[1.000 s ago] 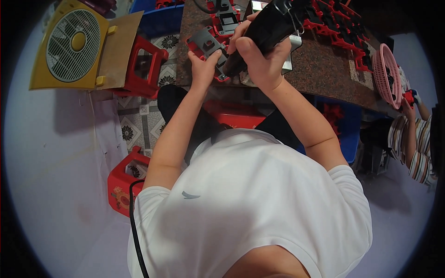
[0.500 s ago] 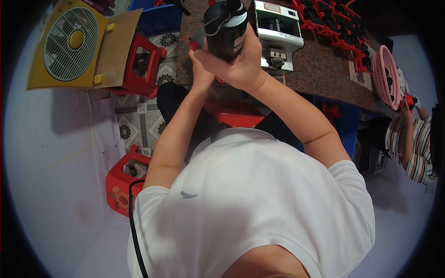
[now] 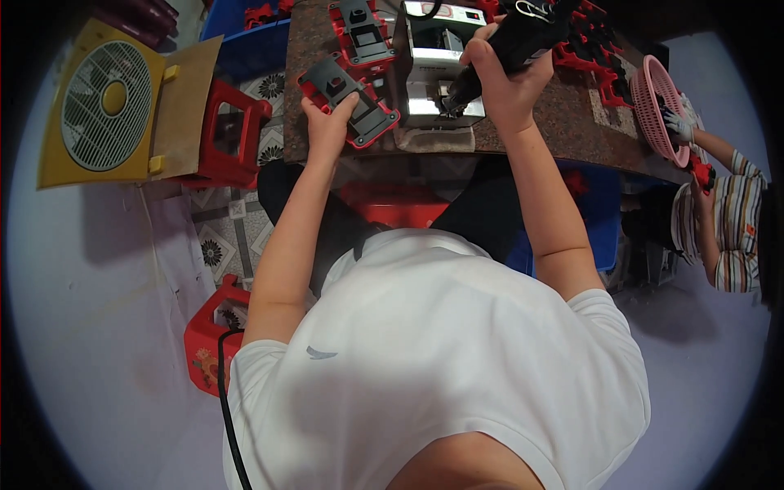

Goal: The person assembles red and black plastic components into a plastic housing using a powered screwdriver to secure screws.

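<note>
In my right hand (image 3: pixel 514 91) is a black electric screwdriver (image 3: pixel 523 39), tilted, its tip down at the front of a silver-white screw feeder (image 3: pixel 445 69). Whether the tip touches a screw is too small to tell. My left hand (image 3: pixel 328 129) grips the near left edge of a red plastic part with a dark grey plate (image 3: pixel 349 96) on it, thumb on top. A similar red and grey part (image 3: pixel 364 37) lies just beyond it on the speckled stone table (image 3: pixel 309 41).
Several red and black parts (image 3: pixel 584 53) lie right of the feeder. A pink basket (image 3: pixel 653 110) stands at the table's right end, by a co-worker's gloved hand (image 3: pixel 678 126). Blue bins (image 3: pixel 600 212), a yellow fan (image 3: pixel 106 106) and red stools (image 3: pixel 233 122) surround the table.
My right hand has carried the screwdriver rightward, from above the part to the screw feeder. The hands have parted; my left hand is slightly further left, still on the part.
</note>
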### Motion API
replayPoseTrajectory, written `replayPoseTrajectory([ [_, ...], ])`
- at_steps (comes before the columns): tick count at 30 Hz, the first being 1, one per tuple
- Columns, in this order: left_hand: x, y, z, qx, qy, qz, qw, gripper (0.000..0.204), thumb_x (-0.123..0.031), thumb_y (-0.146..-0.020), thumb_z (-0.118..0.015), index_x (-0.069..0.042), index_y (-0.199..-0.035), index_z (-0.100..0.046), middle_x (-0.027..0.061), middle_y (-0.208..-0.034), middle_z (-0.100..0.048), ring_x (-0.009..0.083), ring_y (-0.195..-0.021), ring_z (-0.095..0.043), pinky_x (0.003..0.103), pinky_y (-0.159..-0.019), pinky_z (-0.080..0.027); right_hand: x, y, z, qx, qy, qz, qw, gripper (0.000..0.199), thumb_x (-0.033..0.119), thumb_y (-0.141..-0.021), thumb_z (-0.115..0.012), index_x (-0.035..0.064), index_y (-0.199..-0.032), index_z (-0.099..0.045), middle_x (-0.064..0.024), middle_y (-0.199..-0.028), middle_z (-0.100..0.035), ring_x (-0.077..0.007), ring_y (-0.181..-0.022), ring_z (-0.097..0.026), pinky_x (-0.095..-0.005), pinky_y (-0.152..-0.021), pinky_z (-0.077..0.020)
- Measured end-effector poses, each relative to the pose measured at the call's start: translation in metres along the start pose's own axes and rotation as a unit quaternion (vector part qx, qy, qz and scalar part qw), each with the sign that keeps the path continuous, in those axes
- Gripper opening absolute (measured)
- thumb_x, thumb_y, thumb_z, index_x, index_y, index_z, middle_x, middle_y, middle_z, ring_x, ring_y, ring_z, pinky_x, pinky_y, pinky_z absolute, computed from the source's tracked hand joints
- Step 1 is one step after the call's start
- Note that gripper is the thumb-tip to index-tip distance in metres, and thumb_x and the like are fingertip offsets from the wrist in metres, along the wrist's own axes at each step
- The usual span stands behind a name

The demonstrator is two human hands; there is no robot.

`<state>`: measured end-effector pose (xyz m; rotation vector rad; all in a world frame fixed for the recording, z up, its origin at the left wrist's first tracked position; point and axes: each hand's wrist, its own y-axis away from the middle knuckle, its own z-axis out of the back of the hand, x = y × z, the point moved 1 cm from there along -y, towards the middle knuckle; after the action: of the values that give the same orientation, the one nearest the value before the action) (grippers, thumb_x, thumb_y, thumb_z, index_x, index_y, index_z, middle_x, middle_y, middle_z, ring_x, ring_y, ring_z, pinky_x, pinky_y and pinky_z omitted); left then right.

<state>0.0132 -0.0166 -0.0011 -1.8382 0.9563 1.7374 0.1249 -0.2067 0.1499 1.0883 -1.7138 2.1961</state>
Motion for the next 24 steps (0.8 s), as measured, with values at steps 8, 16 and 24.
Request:
replayPoseTrajectory([
  [8, 0.001, -0.002, 0.0, 0.021, 0.008, 0.011, 1.0, 0.069, -0.019, -0.075, -0.076, -0.002, -0.126, -0.032, 0.014, -0.115, -0.054, 0.0212, -0.104, -0.057, 0.033, -0.09, -0.046, -0.003, 0.019, 0.003, -0.013, -0.031, -0.013, 0.999, 0.03, 0.002, -0.083, -0.068, -0.0008, -0.104, -0.047, -0.008, -0.075, -0.06, -0.0135, -0.063, -0.059, -0.0266, -0.06, -0.0496],
  [16, 0.003, -0.009, 0.01, 0.048, -0.018, 0.014, 0.999, 0.073, -0.026, -0.073, -0.079, -0.001, -0.125, -0.033, 0.0131, -0.116, -0.054, 0.0202, -0.105, -0.056, 0.033, -0.092, -0.045, -0.003, -0.025, -0.014, -0.005, -0.087, -0.172, 0.981, 0.021, 0.01, -0.087, -0.066, 0.003, -0.095, -0.048, -0.0048, -0.07, -0.058, -0.0117, -0.058, -0.058, -0.0262, -0.053, -0.0476],
  [24, -0.008, -0.007, 0.015, 0.083, 0.039, 0.068, 0.993, 0.068, -0.013, -0.074, -0.079, -0.001, -0.122, -0.033, 0.0113, -0.113, -0.056, 0.02, -0.101, -0.058, 0.032, -0.087, -0.049, -0.017, -0.07, -0.104, -0.105, -0.171, -0.071, 0.977, 0.027, 0.016, -0.084, -0.072, 0.0073, -0.091, -0.047, 0.0031, -0.071, -0.052, -0.0056, -0.058, -0.051, -0.023, -0.052, -0.0424],
])
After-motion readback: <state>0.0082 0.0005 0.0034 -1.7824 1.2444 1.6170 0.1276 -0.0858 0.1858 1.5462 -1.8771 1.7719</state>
